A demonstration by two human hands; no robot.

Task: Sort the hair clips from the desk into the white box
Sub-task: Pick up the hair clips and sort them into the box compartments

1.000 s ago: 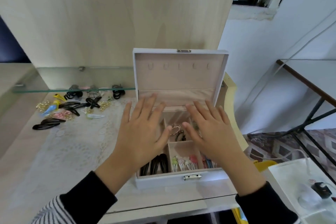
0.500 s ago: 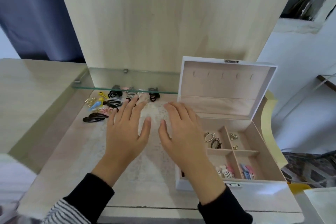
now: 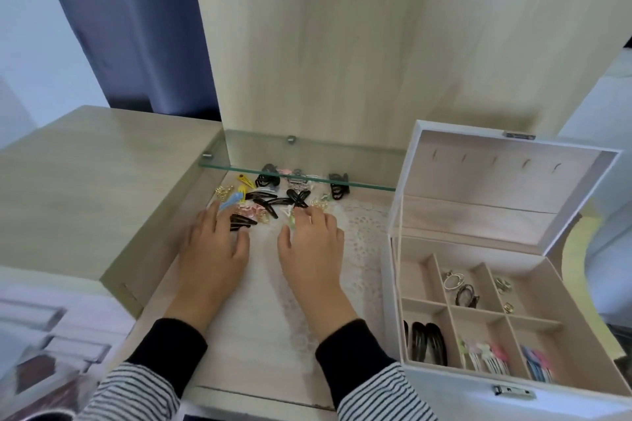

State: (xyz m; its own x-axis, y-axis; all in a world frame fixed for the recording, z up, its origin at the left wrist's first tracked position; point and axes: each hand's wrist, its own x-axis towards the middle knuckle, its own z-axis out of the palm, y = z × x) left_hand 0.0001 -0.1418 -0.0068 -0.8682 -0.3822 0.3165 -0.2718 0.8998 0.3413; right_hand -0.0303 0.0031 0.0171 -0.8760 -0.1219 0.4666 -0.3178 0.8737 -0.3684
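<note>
Only a few clips [image 3: 425, 340] lie sorted in the box [image 3: 444, 393] at lower right, while most wait in a heap [image 3: 273, 202] at centre frame, where the left hand [image 3: 213, 246] rests with fingers loosely spread and the right hand [image 3: 313, 243] touches a pale clip [image 3: 291, 219], though I cannot tell whether it grips it.

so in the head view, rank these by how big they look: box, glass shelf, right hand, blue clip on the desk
1. box
2. glass shelf
3. right hand
4. blue clip
The box sits nearest the camera, which inflates its lead.
</note>
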